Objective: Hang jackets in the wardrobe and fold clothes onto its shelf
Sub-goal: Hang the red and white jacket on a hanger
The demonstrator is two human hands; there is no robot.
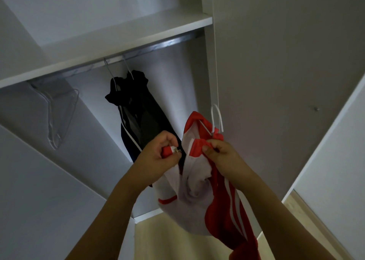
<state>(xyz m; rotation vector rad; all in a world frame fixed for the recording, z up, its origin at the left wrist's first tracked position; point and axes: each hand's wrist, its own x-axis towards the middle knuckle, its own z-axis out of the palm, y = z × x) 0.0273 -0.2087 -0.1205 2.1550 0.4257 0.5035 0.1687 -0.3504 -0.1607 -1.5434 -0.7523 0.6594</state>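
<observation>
A red and white track jacket (199,192) hangs on a white hanger (216,119) in front of the open wardrobe. My left hand (160,157) pinches the jacket's left front edge at the zip, near the collar. My right hand (219,155) grips the right side of the collar beside the hanger's neck. The hanger's hook points up, free of the rail. A dark jacket (138,111) hangs on the metal rail (158,46) deeper inside. The white shelf (122,40) runs above the rail.
An empty wire hanger (57,117) hangs at the rail's left end. The wardrobe's white side panel (276,71) stands to the right, and a door edge (331,133) lies farther right. Pale wooden floor (167,240) shows below.
</observation>
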